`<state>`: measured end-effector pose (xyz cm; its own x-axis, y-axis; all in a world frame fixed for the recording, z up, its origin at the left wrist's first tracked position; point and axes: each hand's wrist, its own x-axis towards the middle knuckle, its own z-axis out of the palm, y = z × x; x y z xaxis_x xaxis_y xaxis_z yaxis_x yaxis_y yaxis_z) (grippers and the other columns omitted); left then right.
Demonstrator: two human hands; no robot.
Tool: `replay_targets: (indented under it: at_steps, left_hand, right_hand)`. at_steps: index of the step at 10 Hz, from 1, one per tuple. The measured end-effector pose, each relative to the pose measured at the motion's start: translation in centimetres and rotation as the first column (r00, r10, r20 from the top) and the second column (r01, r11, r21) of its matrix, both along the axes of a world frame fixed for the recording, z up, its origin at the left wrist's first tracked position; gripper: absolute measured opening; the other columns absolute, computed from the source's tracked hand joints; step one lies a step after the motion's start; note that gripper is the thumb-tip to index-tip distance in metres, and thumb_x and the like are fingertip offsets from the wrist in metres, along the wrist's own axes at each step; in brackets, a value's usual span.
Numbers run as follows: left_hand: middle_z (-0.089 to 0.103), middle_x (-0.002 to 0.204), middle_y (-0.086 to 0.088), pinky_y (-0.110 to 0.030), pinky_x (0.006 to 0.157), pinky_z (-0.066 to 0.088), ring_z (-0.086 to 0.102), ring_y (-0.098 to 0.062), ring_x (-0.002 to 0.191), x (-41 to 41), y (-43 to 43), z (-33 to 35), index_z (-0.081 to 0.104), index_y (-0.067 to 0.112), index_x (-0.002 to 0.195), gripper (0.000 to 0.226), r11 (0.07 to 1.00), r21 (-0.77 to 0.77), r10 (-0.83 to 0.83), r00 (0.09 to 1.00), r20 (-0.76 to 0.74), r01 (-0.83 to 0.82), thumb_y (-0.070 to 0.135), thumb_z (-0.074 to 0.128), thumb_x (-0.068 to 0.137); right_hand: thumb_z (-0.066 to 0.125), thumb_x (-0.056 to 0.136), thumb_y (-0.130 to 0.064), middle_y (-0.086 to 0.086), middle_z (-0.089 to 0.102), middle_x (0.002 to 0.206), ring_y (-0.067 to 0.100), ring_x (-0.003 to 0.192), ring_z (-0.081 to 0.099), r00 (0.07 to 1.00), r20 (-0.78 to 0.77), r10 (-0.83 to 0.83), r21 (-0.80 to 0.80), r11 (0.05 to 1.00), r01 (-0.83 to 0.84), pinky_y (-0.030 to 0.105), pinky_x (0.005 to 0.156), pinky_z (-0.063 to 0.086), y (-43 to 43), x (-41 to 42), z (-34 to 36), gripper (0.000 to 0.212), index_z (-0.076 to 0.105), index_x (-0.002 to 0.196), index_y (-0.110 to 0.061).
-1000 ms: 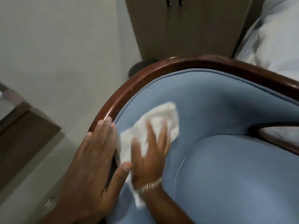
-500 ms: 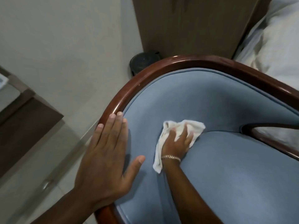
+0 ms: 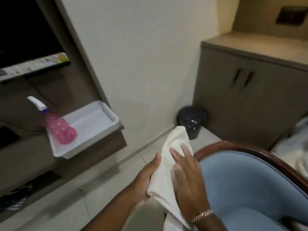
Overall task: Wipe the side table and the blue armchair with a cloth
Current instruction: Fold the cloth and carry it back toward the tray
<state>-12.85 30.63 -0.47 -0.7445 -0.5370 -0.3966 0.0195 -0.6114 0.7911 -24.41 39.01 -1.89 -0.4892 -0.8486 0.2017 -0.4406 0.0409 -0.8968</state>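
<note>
The white cloth (image 3: 168, 165) is held up in the air between both hands, left of the blue armchair (image 3: 246, 185). My left hand (image 3: 148, 179) grips it from underneath on the left. My right hand (image 3: 188, 177), with a bracelet at the wrist, lies over its right side with fingers spread. The armchair has blue upholstery and a dark red-brown wooden rim (image 3: 250, 149); it fills the lower right. Neither hand touches the chair. The side table cannot be picked out with certainty.
A pink spray bottle (image 3: 58, 127) lies in a white tray (image 3: 93, 130) on a brown shelf at left. A black bin (image 3: 191, 120) stands by the wall, beside a brown cabinet (image 3: 246, 97). White bedding (image 3: 298, 150) is at far right.
My right hand has lifted the cloth off the armchair's back. My left hand has left the wooden rim and taken hold of the cloth. The view has swung up and left.
</note>
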Motion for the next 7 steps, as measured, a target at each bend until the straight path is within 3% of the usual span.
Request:
replay_targets:
  at_steps: [1,2,3,4,5,6,7]
  left_hand:
    - [0.069,0.128,-0.021,-0.047,0.097,0.056,0.066,-0.037,0.118,5.6,-8.5,3.1,0.065,0.008,0.127,0.055,0.975,-0.101,0.197,0.980,-0.039,-0.200,0.024,0.078,0.077]
    - [0.076,0.114,-0.018,-0.046,0.082,0.062,0.073,-0.037,0.103,10.1,-19.0,3.5,0.064,0.004,0.124,0.050,0.837,-0.214,0.515,0.857,-0.010,-0.504,0.006,0.073,0.075]
    - [0.077,0.113,-0.014,-0.043,0.076,0.062,0.074,-0.034,0.099,13.3,-28.3,1.9,0.064,0.008,0.120,0.041,0.693,-0.208,0.704,0.710,-0.011,-0.690,-0.003,0.066,0.081]
    - [0.074,0.116,-0.015,-0.042,0.081,0.061,0.072,-0.032,0.098,14.6,-34.0,-2.1,0.063,0.009,0.121,0.042,0.624,-0.327,0.779,0.598,0.190,-0.710,-0.001,0.068,0.081]
    - [0.065,0.130,-0.020,-0.045,0.097,0.055,0.064,-0.038,0.113,14.7,-36.0,-6.0,0.051,0.005,0.135,0.055,0.667,-0.498,0.741,0.427,0.518,-0.554,0.006,0.069,0.083]
    - [0.030,0.158,-0.024,-0.042,0.115,0.037,0.033,-0.040,0.145,13.4,-34.5,-6.9,0.013,-0.001,0.153,0.090,0.752,-0.586,0.657,0.290,0.695,-0.301,0.011,0.068,0.084]
    - [0.012,0.167,-0.019,-0.047,0.125,0.017,0.010,-0.035,0.154,10.5,-32.3,-4.9,0.007,0.004,0.156,0.092,0.597,-0.793,0.766,0.379,0.519,-0.120,0.015,0.063,0.085]
  right_hand:
    - [0.041,0.085,-0.024,-0.004,0.050,0.150,0.009,0.141,0.041,0.957,0.112,0.268,-0.126,0.959,-0.254,0.030,0.119,0.029,-11.5,1.9,4.3,0.047,0.054,0.128,-0.039]
    - [0.060,0.080,-0.009,-0.007,0.052,0.139,0.011,0.122,0.054,0.870,0.374,0.322,-0.035,0.942,-0.334,0.034,0.104,0.045,-24.6,4.1,6.4,0.066,0.047,0.140,-0.034]
    - [0.076,0.082,-0.024,-0.002,0.057,0.130,0.016,0.108,0.059,0.789,0.560,0.252,0.140,0.910,-0.390,0.034,0.095,0.049,-34.1,6.9,4.3,0.072,0.040,0.145,-0.026]
    - [0.079,0.078,-0.024,0.000,0.059,0.124,0.024,0.112,0.058,0.935,0.293,0.200,0.218,0.938,-0.269,0.030,0.091,0.046,-39.0,10.2,-0.3,0.058,0.053,0.130,-0.024]
    - [0.068,0.082,-0.012,0.011,0.063,0.122,0.029,0.113,0.061,0.960,-0.111,0.259,0.326,0.921,-0.211,0.026,0.095,0.045,-41.4,12.2,-2.9,0.032,0.066,0.114,-0.014]
    - [0.058,0.086,-0.012,0.012,0.065,0.119,0.031,0.111,0.061,0.830,-0.420,0.367,0.410,0.893,-0.187,0.031,0.095,0.050,-40.0,12.5,-3.5,0.024,0.073,0.104,-0.010]
    - [0.062,0.084,-0.018,0.008,0.074,0.103,0.029,0.098,0.065,0.866,-0.486,0.119,0.151,0.987,-0.051,0.034,0.087,0.053,-36.6,10.6,-2.9,0.017,0.075,0.094,-0.012]
